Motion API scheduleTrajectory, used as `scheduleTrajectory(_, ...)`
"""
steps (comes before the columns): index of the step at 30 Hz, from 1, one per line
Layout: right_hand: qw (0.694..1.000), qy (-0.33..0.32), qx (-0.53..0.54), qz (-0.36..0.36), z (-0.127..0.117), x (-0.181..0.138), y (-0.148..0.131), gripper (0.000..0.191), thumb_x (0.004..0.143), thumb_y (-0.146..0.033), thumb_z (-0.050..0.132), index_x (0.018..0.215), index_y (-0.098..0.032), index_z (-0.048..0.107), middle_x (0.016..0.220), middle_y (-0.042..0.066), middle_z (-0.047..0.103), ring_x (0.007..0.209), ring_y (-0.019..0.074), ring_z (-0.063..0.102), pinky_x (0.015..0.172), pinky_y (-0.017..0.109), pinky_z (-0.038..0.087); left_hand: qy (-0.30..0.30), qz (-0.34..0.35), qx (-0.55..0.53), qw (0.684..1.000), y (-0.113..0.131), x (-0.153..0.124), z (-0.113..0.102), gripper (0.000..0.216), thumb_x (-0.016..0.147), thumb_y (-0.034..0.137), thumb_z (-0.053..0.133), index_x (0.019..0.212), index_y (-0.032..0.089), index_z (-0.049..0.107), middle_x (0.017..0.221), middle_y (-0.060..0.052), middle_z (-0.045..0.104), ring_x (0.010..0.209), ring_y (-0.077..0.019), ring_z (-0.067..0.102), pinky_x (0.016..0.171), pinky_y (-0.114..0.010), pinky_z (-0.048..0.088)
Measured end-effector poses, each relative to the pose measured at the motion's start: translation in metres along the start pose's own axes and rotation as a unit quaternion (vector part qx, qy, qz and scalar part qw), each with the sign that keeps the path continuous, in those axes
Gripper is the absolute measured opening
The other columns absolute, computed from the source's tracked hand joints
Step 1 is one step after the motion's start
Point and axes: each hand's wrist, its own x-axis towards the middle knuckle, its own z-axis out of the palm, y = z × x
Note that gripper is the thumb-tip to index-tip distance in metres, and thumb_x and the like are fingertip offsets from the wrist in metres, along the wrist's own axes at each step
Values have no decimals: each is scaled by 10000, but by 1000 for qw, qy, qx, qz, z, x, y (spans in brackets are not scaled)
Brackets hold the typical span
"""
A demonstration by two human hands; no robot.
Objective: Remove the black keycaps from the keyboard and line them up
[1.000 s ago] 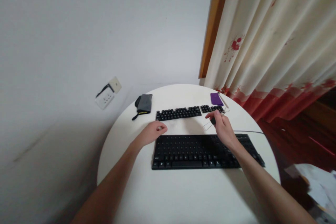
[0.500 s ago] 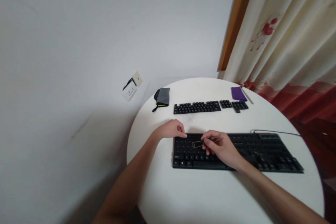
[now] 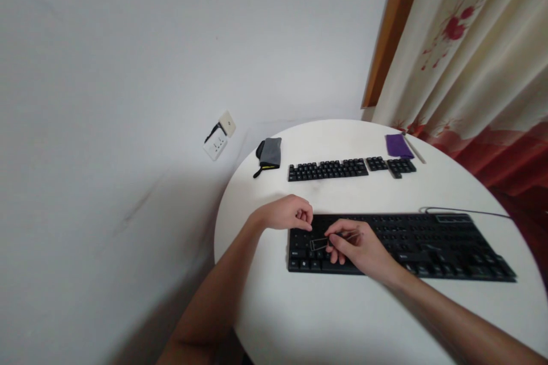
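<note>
A black keyboard lies across the near part of the round white table. In its upper left area the key positions look bare, while keycaps stand along its lower left edge. My right hand is over the left half, fingers pinched round a wire keycap puller whose loop points left, low over the keys. Whether the loop touches a key I cannot tell. At the keyboard's upper left corner, my left hand is curled with the thumb near the fingers; anything inside it is hidden.
Loose black keycaps are lined up in blocks behind the keyboard. A grey pouch lies at the back left, with a purple cloth and a thin pale stick at the back right. The keyboard cable runs right.
The view has shifted slightly, moving the table rightward in the picture. My left hand has come a little nearer over the keyboard with its fingers curled. The puller's loop has moved slightly left and nearer.
</note>
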Motion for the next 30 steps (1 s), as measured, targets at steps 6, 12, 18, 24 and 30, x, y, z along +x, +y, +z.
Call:
scheduleTrajectory(6, 999, -2, -17, 35, 18, -3, 10, 247, 816, -393, 660, 844, -154, 606, 660, 17, 666, 527, 139, 652, 494, 240, 528, -1, -46, -19, 999, -8, 7, 6, 143, 778, 283, 700, 788, 140, 698, 635, 19, 594, 604, -114, 530, 587, -218, 379)
scheduleTrajectory(12, 992, 47, -114, 9, 33, -6, 7, 94, 794, -252, 606, 728, -190, 582, 599, -9, 617, 539, 164, 653, 496, 245, 517, 0, -47, -23, 999, -12, 11, 9, 119, 762, 260, 707, 768, 143, 687, 613, 33, 564, 587, -100, 507, 559, -199, 354)
scheduleTrajectory(18, 989, 59, -138, 6, 48, -5, 7, 58, 775, -197, 562, 717, -196, 560, 589, -14, 601, 531, 166, 654, 496, 243, 513, -3, -31, -19, 999, -18, 13, 10, 128, 757, 265, 711, 774, 140, 690, 621, 28, 575, 590, -102, 505, 544, -203, 346)
scheduleTrajectory(24, 972, 31, -232, -30, 60, 7, -2, 98, 779, -137, 520, 710, -201, 545, 570, -12, 592, 496, 156, 630, 455, 219, 432, -5, -22, -20, 1000, -20, 15, 11, 73, 751, 209, 683, 768, 138, 690, 644, 17, 599, 613, -108, 517, 552, -204, 352)
scheduleTrajectory(30, 937, 12, -341, -77, 72, 20, -22, 185, 735, -38, 511, 651, -204, 510, 565, 3, 594, 477, 133, 566, 467, 223, 337, -15, -32, -22, 999, -18, 14, 10, 143, 673, 56, 611, 763, 143, 681, 668, 12, 630, 622, -114, 540, 541, -202, 357)
